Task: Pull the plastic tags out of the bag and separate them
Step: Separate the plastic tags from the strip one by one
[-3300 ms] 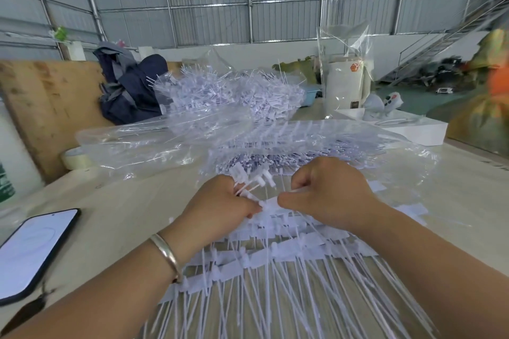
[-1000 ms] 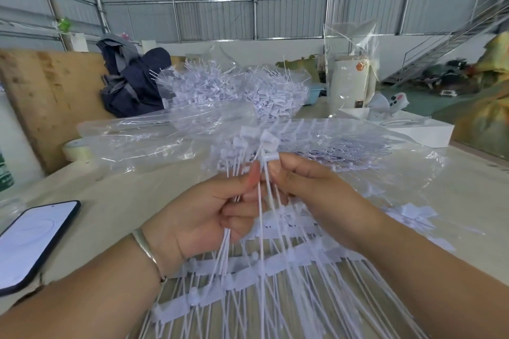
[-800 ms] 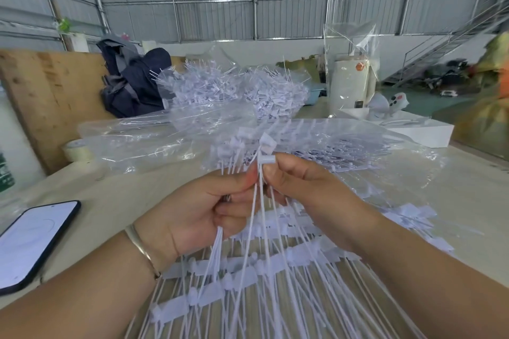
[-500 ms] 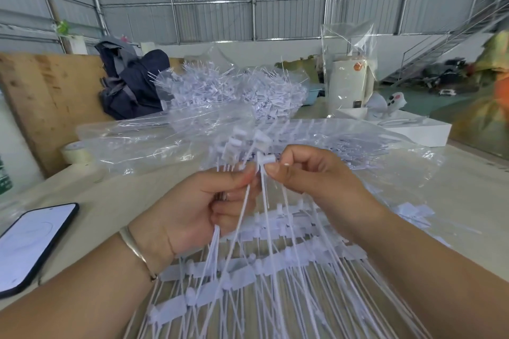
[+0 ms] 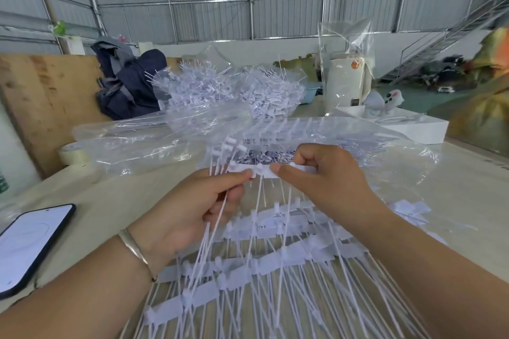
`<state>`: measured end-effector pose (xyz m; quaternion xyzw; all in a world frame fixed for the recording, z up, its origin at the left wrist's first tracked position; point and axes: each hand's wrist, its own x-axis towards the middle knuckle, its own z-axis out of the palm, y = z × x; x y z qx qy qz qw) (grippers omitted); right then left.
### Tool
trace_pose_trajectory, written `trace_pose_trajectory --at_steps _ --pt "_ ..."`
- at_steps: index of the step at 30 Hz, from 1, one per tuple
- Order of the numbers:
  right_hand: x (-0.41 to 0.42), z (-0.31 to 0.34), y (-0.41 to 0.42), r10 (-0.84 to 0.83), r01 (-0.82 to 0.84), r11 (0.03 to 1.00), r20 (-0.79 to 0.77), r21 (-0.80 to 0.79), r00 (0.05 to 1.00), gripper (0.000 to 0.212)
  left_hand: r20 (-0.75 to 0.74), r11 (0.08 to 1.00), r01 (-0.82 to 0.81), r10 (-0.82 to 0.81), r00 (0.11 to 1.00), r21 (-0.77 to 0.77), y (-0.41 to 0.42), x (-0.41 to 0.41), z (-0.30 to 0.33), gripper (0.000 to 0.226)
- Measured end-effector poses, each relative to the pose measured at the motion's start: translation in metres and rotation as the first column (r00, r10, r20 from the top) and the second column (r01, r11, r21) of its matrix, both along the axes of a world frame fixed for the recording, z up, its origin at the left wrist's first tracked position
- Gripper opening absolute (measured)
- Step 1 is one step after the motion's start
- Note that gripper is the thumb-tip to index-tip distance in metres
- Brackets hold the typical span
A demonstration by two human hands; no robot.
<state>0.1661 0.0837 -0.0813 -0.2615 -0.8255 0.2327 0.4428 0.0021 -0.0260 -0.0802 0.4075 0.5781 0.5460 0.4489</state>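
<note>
Two hands are busy over a fanned-out spread of white plastic tags point(image 5: 261, 264) lying on the tabletop point(image 5: 91, 201), just in front of the clear bag point(image 5: 154, 143) they come out of. More tags are still packed inside that bag, and a second heap sits in another bag point(image 5: 228, 93) further back.

The left hand point(image 5: 198, 209) is clamped around a small bundle of loose tags point(image 5: 220, 173), stems running down through the fist and heads poking out on top. Its thumb also pinches the left end of a joined strip of tags point(image 5: 261, 169), while the right hand point(image 5: 325, 176) pinches the other side of that strip between thumb and forefinger. Looks like the strip is about to be snapped apart, though exactly where the joint sits is hard to make out.

Handling-wise, these look super light and bendy: thin whippy stems, with stiffer flat heads. The stems probably tangle and slide around, so grabbing by the flat heads right beside the joint seems like the way to go. Pull by the stems and the whole spread likely drags along.

Off to the left there's a phone point(image 5: 30, 245) face up, a roll of tape point(image 5: 73, 153) near the bag's edge, and a white box point(image 5: 407, 129) on the right.
</note>
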Motion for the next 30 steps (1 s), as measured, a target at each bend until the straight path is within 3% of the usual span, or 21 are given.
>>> trace_pose_trajectory --at_steps 6,9,11,17,19,22,26,30 --pt "0.003 0.001 0.003 0.078 -0.077 0.997 0.047 -0.032 0.996 0.053 -0.023 1.0 0.025 -0.025 0.999 0.007 0.001 -0.003 -0.003 0.044" --pt "0.004 0.003 0.005 0.053 -0.051 0.999 0.122 -0.015 0.991 0.048 -0.002 0.996 0.072 -0.072 0.997 0.058 0.001 -0.004 -0.002 0.027" --pt "0.006 0.005 0.006 0.062 -0.066 0.998 0.186 0.012 0.981 0.048 -0.038 0.991 0.113 -0.11 0.993 0.077 0.0 -0.005 0.001 0.018" --pt "0.011 0.008 0.007 0.208 -0.202 0.978 0.263 -0.051 0.942 0.048 -0.208 0.99 0.137 -0.14 0.968 -0.032 -0.003 -0.008 0.005 0.029" --pt "0.01 0.008 0.005 0.16 -0.171 0.985 0.347 0.002 0.924 0.045 -0.385 0.994 0.086 -0.103 0.917 -0.059 -0.003 -0.003 0.006 0.026" --pt "0.003 0.003 -0.002 -0.031 -0.067 0.983 0.51 0.174 0.86 0.048 -0.662 0.998 -0.057 0.043 0.749 0.0 0.001 0.006 0.001 0.03" --pt "-0.007 -0.001 -0.008 -0.202 0.013 0.944 0.549 0.329 0.811 0.048 -0.737 0.982 -0.166 0.176 0.653 0.087 0.006 0.007 -0.006 0.044" --pt "-0.009 0.001 -0.01 -0.177 0.021 0.958 0.535 0.285 0.826 0.05 -0.777 0.97 -0.211 0.225 0.588 0.121 0.009 0.005 -0.01 0.038"
